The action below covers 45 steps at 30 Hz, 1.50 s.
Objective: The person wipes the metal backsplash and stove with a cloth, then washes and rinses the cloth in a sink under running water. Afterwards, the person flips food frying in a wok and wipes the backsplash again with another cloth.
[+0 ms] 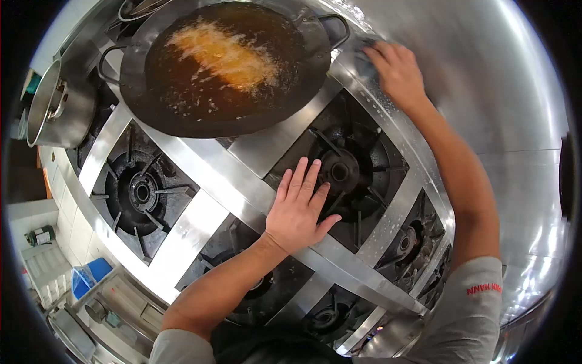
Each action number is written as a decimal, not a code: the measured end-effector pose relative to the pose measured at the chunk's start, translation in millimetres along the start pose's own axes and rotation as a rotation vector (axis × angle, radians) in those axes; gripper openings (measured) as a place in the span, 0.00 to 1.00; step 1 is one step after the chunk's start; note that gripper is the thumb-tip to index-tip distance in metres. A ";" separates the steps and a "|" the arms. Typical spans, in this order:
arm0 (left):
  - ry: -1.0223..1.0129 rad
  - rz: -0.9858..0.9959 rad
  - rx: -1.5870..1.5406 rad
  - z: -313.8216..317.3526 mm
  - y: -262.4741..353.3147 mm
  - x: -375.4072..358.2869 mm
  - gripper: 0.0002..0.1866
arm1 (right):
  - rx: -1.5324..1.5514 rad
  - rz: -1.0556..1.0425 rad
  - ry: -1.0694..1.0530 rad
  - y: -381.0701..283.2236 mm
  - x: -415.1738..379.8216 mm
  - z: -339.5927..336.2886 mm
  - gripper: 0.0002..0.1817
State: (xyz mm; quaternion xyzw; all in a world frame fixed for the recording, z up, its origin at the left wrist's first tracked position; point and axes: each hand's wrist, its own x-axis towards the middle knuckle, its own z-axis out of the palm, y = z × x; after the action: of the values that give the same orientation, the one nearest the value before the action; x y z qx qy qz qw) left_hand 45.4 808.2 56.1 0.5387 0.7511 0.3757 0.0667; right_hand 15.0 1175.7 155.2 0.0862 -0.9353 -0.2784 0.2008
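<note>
On the steel stove top, the left hand lies flat, palm down, fingers spread and released, grasping nothing; its fingertips reach the middle burner, which sits right of centre. At far right, the right hand presses on the wet steel ledge beside the wok handle; whether its fingers grasp anything cannot be told. The wok, far centre, holds bubbling oil and frying food. A steel pot stands far left.
</note>
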 end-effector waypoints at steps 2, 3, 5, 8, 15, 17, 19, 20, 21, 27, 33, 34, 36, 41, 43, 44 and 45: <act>-0.008 0.001 0.015 3.5 -0.7 0.8 0.33 | -0.045 -0.074 0.011 -5.5 10.3 24.0 0.20; -0.014 -0.004 0.024 4.8 -0.7 0.8 0.33 | -0.063 -0.105 -0.010 -10.1 11.7 36.5 0.19; -0.029 -0.015 0.042 6.5 0.0 1.4 0.33 | -0.068 -0.157 -0.077 -14.5 8.3 42.1 0.16; -0.040 -0.016 0.077 8.4 1.1 2.1 0.33 | -0.015 -0.210 -0.204 -17.9 -19.9 37.9 0.11; -0.016 -0.001 0.093 8.5 2.5 0.4 0.33 | 0.188 -0.055 -0.509 -6.7 -189.0 -31.6 0.08; 0.008 0.011 0.077 7.4 1.0 -1.5 0.33 | 0.123 -0.082 -0.689 -3.0 -257.1 -60.0 0.09; 0.015 0.009 0.060 5.9 0.3 -2.5 0.33 | 0.071 -0.113 -0.880 -1.9 -314.8 -93.9 0.10; 0.015 0.013 0.051 5.3 0.8 -3.1 0.32 | 0.053 -0.128 -0.974 -1.5 -331.3 -108.4 0.10; 0.025 0.011 0.048 5.0 0.8 -3.9 0.32 | 0.049 -0.070 -0.976 -3.4 -328.9 -122.5 0.11; 0.048 0.023 0.065 5.7 5.1 -2.0 0.31 | 0.105 0.025 -0.645 0.4 -220.5 -158.5 0.10; 0.038 0.047 0.166 13.1 10.5 0.1 0.30 | 0.150 0.153 -0.346 27.0 -166.7 -93.9 0.08; 0.035 0.042 0.191 14.9 11.1 0.5 0.31 | 0.173 0.187 -0.292 23.8 -179.9 -86.7 0.09; 0.030 0.040 0.208 16.0 12.2 1.0 0.31 | 0.107 0.235 -0.304 19.3 -229.1 -94.9 0.09; 0.035 0.032 0.198 15.2 15.9 1.6 0.32 | -0.096 0.435 -0.545 4.6 -358.0 -163.0 0.10; 0.045 0.043 0.200 14.8 17.3 1.9 0.32 | -0.085 0.613 -0.682 -4.4 -373.4 -192.3 0.10; 0.049 0.049 0.203 15.7 17.6 1.7 0.32 | -0.075 0.705 -0.748 -5.8 -376.4 -200.4 0.11; 0.048 0.045 0.207 16.3 17.6 1.3 0.31 | -0.045 0.672 -0.649 -6.7 -378.2 -200.0 0.11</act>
State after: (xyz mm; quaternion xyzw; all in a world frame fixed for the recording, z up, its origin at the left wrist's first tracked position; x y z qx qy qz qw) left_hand 66.5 819.9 56.2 0.5500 0.7752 0.3103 -0.0158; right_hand 442.1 1176.2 180.5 -0.3175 -0.9195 -0.2307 -0.0211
